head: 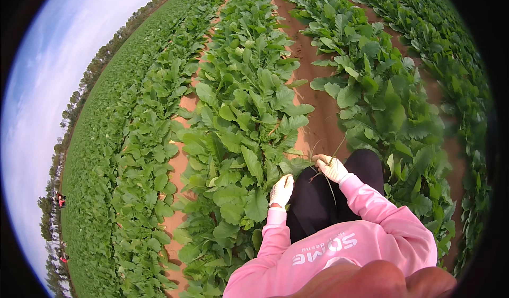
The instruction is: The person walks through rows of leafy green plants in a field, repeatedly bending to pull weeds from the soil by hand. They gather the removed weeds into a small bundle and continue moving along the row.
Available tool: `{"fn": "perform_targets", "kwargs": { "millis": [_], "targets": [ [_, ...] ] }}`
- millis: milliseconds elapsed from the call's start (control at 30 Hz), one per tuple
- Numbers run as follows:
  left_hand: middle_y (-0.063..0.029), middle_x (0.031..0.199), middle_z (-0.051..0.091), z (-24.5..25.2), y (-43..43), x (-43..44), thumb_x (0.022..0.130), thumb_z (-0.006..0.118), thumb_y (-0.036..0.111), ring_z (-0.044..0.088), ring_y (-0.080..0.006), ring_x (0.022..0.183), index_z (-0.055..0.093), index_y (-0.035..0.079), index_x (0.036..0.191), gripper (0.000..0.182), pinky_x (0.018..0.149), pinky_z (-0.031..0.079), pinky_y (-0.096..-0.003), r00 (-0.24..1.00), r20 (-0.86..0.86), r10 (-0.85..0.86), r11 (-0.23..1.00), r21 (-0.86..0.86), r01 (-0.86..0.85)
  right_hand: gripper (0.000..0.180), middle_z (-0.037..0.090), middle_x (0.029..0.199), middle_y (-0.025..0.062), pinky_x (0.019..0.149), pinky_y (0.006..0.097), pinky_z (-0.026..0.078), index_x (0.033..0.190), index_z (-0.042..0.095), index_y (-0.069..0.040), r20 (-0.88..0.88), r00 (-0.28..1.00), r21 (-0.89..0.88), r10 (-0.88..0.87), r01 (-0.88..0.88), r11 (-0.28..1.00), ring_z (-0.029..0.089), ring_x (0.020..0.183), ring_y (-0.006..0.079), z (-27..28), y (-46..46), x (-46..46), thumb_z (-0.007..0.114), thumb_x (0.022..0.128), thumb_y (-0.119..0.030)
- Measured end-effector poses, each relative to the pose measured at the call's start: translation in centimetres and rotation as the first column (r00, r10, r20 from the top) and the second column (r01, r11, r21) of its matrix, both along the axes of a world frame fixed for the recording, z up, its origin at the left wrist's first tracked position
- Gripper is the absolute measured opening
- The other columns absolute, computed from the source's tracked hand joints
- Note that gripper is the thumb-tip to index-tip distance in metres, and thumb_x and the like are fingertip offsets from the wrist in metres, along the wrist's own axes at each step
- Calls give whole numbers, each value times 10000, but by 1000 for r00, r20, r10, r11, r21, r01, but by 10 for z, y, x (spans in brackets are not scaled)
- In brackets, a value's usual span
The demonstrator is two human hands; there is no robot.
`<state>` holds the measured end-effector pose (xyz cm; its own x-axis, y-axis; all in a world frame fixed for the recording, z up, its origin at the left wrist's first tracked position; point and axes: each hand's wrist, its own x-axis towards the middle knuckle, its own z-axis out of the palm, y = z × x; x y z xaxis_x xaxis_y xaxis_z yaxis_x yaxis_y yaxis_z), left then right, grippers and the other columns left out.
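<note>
My right hand (331,168), in a pale glove, pinches some thin weed stems (339,145) above my bent knees. A few fine strands of these stems stick out upward, and others hang down over my dark trousers (318,202). To the left, my left hand (281,190), also gloved, is closed at the edge of a row of broad-leaved crop plants (238,171). Nothing shows between its fingers, though their undersides are hidden. The green, lobed leaves of this row reach close to both hands.
A furrow of bare reddish soil (318,111) runs ahead of my knees. Another crop row (370,79) stands on the right, and a narrower soil strip (179,171) lies left. Trees line the field's far edge, where distant people (61,200) are tiny.
</note>
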<state>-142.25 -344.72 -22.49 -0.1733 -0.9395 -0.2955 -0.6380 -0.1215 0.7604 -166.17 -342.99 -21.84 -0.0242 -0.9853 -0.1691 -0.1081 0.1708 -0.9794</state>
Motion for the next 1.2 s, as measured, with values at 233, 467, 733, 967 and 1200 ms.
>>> {"fn": "perform_targets", "kwargs": {
  "millis": [233, 467, 733, 967, 1200],
  "targets": [
    [-113, 1057, 676, -1, 2, 9, 920, 470, 405, 632, -291, 1007, 614, 109, 1174, 416, 885, 471, -359, 998, -38, 44, 998, 44, -42, 448, 548, 1129, 56, 915, 259, 437, 1322, 473, -57, -72, 965, -410, -253, 203, 889, 542, 1026, 151, 37, -82, -73, 579, 887, -58],
    [-139, 1143, 636, 9, 3, 8, 908, 494, 391, 606, -322, 1053, 609, 106, 1183, 413, 913, 464, -372, 993, 88, 80, 997, -7, -80, 526, 587, 1243, 159, 975, 343, 422, 1275, 518, -48, -610, 748, 282, 262, -104, 954, 549, 1160, 275, 24, -99, -110, 602, 847, -342],
    [-128, 1149, 629, -3, 3, 6, 903, 514, 343, 593, -299, 1060, 617, 77, 1139, 370, 940, 447, -379, 971, 225, 76, 981, -192, -32, 456, 631, 1169, 135, 948, 358, 444, 1205, 576, -78, -675, 700, 246, 233, -84, 966, 577, 1112, 286, -7, -108, -118, 584, 863, -379],
    [-151, 1003, 664, -9, 1, 22, 882, 471, 435, 619, -342, 958, 666, 117, 1018, 397, 855, 470, -411, 924, 365, -112, 988, 141, 63, 429, 611, 1192, 159, 974, 362, 420, 1215, 577, -110, -745, 485, 403, 457, -218, 889, 555, 1137, 304, -8, -114, -100, 529, 893, -390],
    [-149, 793, 665, -44, 5, 28, 777, 588, 298, 630, -347, 778, 687, 121, 903, 239, 758, 491, -419, 945, 307, 114, 971, -237, -40, 426, 597, 1222, 139, 979, 375, 416, 1232, 562, -129, -723, 254, 544, 642, -364, 756, 534, 1162, 313, -6, -109, -67, 510, 894, -382]
  ]
}}
